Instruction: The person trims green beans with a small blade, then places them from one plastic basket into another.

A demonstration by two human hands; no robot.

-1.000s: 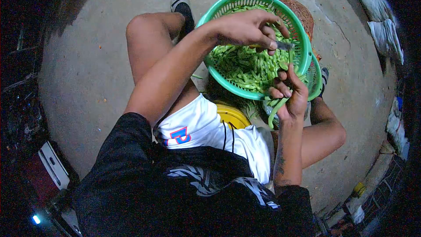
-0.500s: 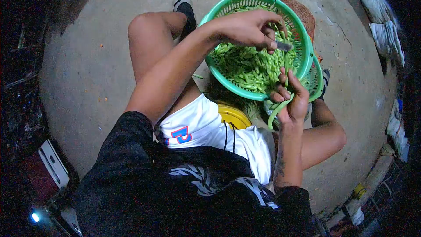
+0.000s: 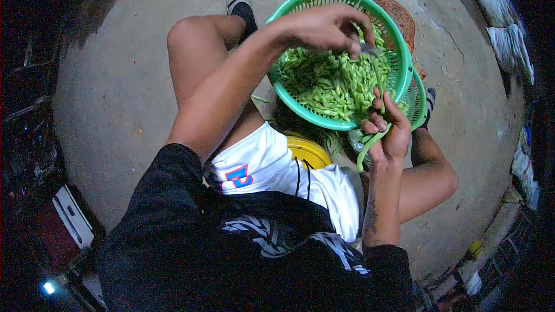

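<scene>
Long bean (image 3: 373, 138): one green pod, held in the right hand (image 3: 388, 130). The fingers are curled closed around its middle; the lower end hangs out below the fist, and the upper end runs up past the thumb toward the left hand.

Knife (image 3: 370, 49): a small blade, pinched in the closed fingers of the left hand (image 3: 324, 26). It is held just above the bean's upper end, over the basket. Whether blade and bean are touching cannot be told.

Green basket (image 3: 286, 8): round, slotted plastic, lying directly under the left hand and just beyond the right. It is filled with cut bean pieces (image 3: 326, 84), short and pale green.

Second green basket (image 3: 417, 104): only its rim is seen, beside the right hand, behind the first basket.

Brown woven basket (image 3: 399, 14): partly hidden behind the green basket, on the far side of the knife.

Yellow stool (image 3: 306, 153): seen below the right hand, between the person's knees.

Concrete floor (image 3: 115, 81): spread under everything.
</scene>
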